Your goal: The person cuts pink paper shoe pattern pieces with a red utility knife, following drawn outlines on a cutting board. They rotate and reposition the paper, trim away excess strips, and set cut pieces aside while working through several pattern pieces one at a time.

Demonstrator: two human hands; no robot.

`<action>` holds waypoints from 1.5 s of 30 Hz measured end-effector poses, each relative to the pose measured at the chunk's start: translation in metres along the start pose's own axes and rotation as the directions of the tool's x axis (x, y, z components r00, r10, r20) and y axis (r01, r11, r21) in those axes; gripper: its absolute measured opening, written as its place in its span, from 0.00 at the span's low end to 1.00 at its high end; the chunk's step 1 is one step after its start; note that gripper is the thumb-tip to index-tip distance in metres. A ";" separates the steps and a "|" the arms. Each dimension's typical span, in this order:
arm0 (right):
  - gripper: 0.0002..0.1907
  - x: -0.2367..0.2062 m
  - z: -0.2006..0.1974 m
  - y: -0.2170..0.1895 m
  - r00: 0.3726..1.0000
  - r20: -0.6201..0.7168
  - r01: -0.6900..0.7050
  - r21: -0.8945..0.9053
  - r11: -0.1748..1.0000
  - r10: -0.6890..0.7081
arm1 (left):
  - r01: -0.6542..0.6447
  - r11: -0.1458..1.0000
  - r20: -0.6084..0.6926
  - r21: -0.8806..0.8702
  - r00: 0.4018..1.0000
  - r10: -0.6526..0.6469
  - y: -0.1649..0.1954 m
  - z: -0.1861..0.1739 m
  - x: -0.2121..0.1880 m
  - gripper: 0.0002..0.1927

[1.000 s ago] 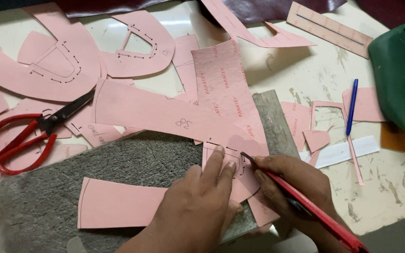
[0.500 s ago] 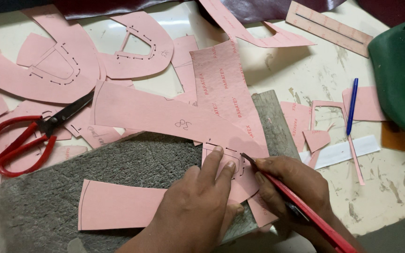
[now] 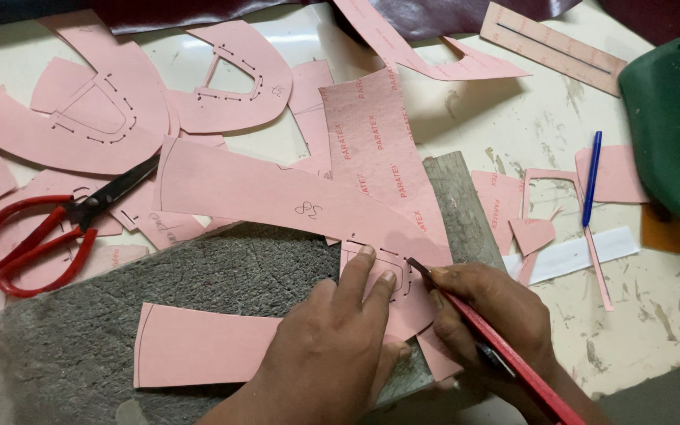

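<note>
My left hand [image 3: 332, 346] lies flat with its fingers spread, pressing a small pink paper pattern piece with a traced slot outline [image 3: 387, 287] down onto the grey rough felt cutting board [image 3: 222, 275]. My right hand [image 3: 489, 315] is closed around a red pencil-like marking tool [image 3: 505, 354], pinching it between thumb and fingers, and the dark tip touches the pattern piece just beside my left index fingertip.

The small pattern piece sits near the right edge of the grey board. Toward the board's lower left lies a plain pink paper strip with curved ends [image 3: 206, 346], partly under my left wrist. A long curved pink paper pattern with a small handwritten mark [image 3: 277, 193] overlaps the board's upper edge and touches the small piece. A textured pink sheet with printed lettering [image 3: 371, 142] rests above the board, on top of that long pattern.

Left of the board, red-handled scissors [image 3: 49, 228] lie on pink scraps, blades partly open. Above and left of the board sit large pink pattern pieces with punched slots [image 3: 230, 79]. Right of the board, on the pale tabletop [image 3: 655, 315], lie a blue pen [image 3: 590, 179], a white strip [image 3: 576, 253] and pink offcuts. Farther right is a dark green plastic object [image 3: 670, 126], and a pink ruler-like strip [image 3: 552, 47] lies well above the board.
</note>
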State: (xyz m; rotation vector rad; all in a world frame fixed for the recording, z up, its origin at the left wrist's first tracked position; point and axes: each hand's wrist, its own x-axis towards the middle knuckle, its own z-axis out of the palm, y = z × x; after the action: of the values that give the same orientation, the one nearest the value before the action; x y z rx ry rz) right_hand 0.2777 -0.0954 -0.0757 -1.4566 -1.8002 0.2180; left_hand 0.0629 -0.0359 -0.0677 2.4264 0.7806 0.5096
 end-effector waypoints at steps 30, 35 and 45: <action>0.10 -0.006 0.005 -0.012 0.993 -0.074 -0.096 -0.020 0.995 0.095 | 0.052 0.972 -0.088 0.230 0.996 -0.032 0.020 0.020 0.004 0.38; 0.10 -0.003 0.008 -0.019 0.993 -0.093 -0.074 -0.036 0.997 0.071 | 0.021 0.907 -0.066 0.421 0.998 0.008 0.023 0.025 0.006 0.29; 0.10 -0.004 0.010 -0.021 0.990 -0.129 -0.060 -0.033 0.998 0.055 | 0.050 0.940 -0.092 0.336 0.996 -0.021 0.023 0.028 0.004 0.32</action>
State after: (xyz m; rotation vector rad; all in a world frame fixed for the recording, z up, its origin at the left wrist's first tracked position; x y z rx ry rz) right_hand 0.2552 -0.1024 -0.0722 -1.5149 -1.6690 0.1178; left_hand 0.0896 -0.0600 -0.0753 2.7123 1.0199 0.5038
